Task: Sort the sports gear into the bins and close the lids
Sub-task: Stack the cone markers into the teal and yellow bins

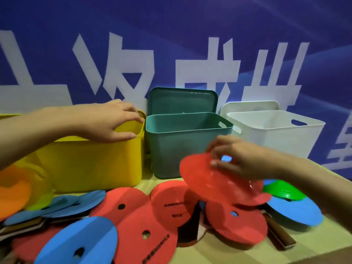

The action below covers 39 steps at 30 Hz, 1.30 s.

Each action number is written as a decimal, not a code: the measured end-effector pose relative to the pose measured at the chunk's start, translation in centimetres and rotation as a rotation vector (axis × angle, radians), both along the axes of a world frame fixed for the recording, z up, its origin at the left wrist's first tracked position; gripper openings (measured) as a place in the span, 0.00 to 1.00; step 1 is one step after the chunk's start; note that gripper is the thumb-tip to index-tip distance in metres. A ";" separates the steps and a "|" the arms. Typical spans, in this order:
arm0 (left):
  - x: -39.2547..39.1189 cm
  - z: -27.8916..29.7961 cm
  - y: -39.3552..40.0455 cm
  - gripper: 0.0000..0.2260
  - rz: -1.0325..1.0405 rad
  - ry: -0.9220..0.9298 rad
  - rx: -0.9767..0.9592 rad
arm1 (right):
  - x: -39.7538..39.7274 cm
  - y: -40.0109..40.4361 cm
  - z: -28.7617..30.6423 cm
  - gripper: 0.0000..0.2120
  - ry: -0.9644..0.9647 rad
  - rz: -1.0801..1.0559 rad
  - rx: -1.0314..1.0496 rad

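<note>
My right hand (236,156) pinches a red disc cone (205,176) by its centre hole and holds it tilted above the pile, in front of the teal bin (165,149). Over the open yellow bin (91,162) hovers my left hand (112,121), its fingers loosely curled around nothing that I can see, the thumb near the bin's right rim. An open white bin (297,138) stands at the right. Red discs (171,204) and blue discs (80,239) lie scattered on the table in front.
The teal lid (182,100) and a white lid (247,105) lean upright behind their bins against a blue banner wall. A green cone (282,191), an orange cone (13,191) and a paddle handle (278,235) lie among the discs.
</note>
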<state>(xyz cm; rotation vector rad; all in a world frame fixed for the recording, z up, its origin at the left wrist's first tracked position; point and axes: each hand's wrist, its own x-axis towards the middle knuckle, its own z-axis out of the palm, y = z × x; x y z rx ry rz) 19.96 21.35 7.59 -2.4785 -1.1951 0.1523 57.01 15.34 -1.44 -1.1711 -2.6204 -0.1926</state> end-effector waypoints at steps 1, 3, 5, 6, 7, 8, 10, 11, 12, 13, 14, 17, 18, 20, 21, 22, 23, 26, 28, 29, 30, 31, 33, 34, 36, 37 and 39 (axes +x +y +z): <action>-0.9 0.2 -0.2 0.34 0.008 -0.002 0.002 | -0.8 0.7 1.9 0.24 0.055 0.007 0.075; -2.6 0.6 -0.6 0.35 0.022 -0.017 0.009 | -2.6 2.9 5.7 0.20 0.143 -0.046 0.189; -4.3 0.8 -1.2 0.38 0.021 -0.028 0.025 | -4.3 6.2 8.6 0.19 0.174 -0.159 0.264; -5.2 0.8 -1.7 0.38 0.020 -0.033 0.032 | -5.2 8.1 9.5 0.21 0.169 -0.215 0.287; -6.1 0.8 -2.2 0.36 0.020 -0.039 0.035 | -5.9 10.0 10.0 0.22 0.155 -0.269 0.300; -7.2 0.7 -2.8 0.33 0.023 -0.042 0.037 | -6.7 11.8 10.3 0.23 0.135 -0.322 0.299; -9.6 0.5 -3.9 0.31 0.028 -0.052 0.041 | -8.1 14.5 9.9 0.23 0.082 -0.434 0.272; -10.9 0.3 -4.5 0.31 0.034 -0.059 0.043 | -8.7 15.4 9.2 0.24 0.048 -0.490 0.246; -12.2 0.1 -5.0 0.33 0.041 -0.061 0.043 | -9.3 16.1 8.4 0.24 0.007 -0.551 0.212; -13.5 -0.1 -5.5 0.34 0.050 -0.059 0.043 | -9.8 16.6 7.4 0.24 -0.040 -0.611 0.184; -14.9 -0.3 -5.9 0.34 0.063 -0.048 0.044 | -10.3 17.0 6.4 0.23 -0.079 -0.653 0.177; -18.8 -1.0 -7.4 0.33 0.105 -0.023 0.071 | -12.6 17.1 4.2 0.18 -0.034 -0.583 0.320; -20.0 -1.3 -7.9 0.33 0.130 -0.023 0.073 | -13.7 16.6 3.8 0.17 0.001 -0.516 0.362; -22.5 -1.9 -8.7 0.33 0.181 -0.030 0.059 | -16.4 15.4 3.5 0.17 0.018 -0.371 0.378; -23.9 -2.2 -8.9 0.34 0.207 -0.033 0.057 | -17.9 14.5 3.4 0.17 0.008 -0.298 0.377; -25.3 -2.5 -9.1 0.35 0.244 -0.030 0.060 | -19.4 13.7 3.4 0.17 0.000 -0.218 0.386; -26.7 -2.8 -9.3 0.35 0.289 -0.017 0.070 | -20.9 12.8 3.3 0.17 -0.010 -0.136 0.403; -30.7 -3.6 -9.7 0.32 0.439 0.051 0.074 | -25.7 9.7 2.8 0.16 -0.055 0.055 0.417; -32.6 -4.0 -10.2 0.33 0.538 0.059 0.058 | -29.0 8.1 2.2 0.16 -0.089 0.144 0.402; -33.3 -4.1 -10.4 0.34 0.568 0.061 0.056 | -30.5 7.6 1.9 0.17 -0.098 0.171 0.392; -33.8 -4.3 -10.4 0.35 0.585 0.053 0.055 | -31.9 7.1 1.5 0.17 -0.104 0.187 0.377; -34.2 -4.5 -10.2 0.35 0.590 0.031 0.050 | -33.1 6.8 1.0 0.17 -0.107 0.196 0.363; -34.6 -5.1 -9.4 0.36 0.567 -0.027 0.040 | -35.2 6.5 -0.2 0.17 -0.123 0.189 0.338; -34.7 -5.4 -8.8 0.36 0.549 -0.045 0.031 | -36.1 6.4 -0.8 0.17 -0.136 0.181 0.321; -34.3 -6.2 -7.5 0.37 0.525 -0.058 0.006 | -38.0 6.3 -1.9 0.21 -0.168 0.159 0.243; -34.0 -6.6 -6.9 0.37 0.522 -0.059 -0.004 | -38.9 6.2 -2.4 0.25 -0.177 0.142 0.185; -33.4 -7.4 -5.9 0.34 0.529 -0.044 -0.015 | -40.7 5.9 -3.0 0.32 -0.173 0.122 0.099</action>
